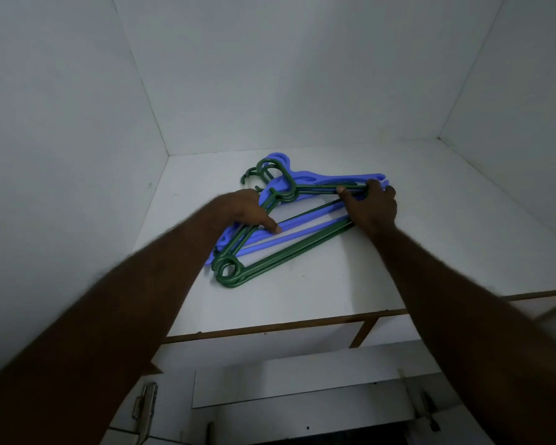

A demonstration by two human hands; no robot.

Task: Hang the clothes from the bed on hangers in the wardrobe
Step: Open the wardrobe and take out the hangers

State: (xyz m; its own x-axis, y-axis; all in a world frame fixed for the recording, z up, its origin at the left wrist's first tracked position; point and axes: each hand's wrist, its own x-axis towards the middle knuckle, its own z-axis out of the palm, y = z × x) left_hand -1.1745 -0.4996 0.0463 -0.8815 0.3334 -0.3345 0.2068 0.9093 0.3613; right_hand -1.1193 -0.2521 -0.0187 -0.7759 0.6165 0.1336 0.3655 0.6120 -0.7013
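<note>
Head view looks into a white wardrobe compartment, where one stack of hangers (289, 187) lies flat on the shelf (318, 293), towards its back left. Two colours are mixed in it. The green hangers (302, 245) show at least three hooks, and the blue hangers (321, 178) overlap too closely to count.

Two bare forearms reach in from below. The left hand (247, 213) grips the stack's left side, fingers curled round the arms and thumb stretched onto a blue bar. The right hand (371, 203) clamps the right ends, fingers wrapped over and thumb on a green arm.

A wooden strip (270, 327) edges the shelf front. Below it are a white panel and two metal hinges (145, 403), partly hidden by the forearms.
</note>
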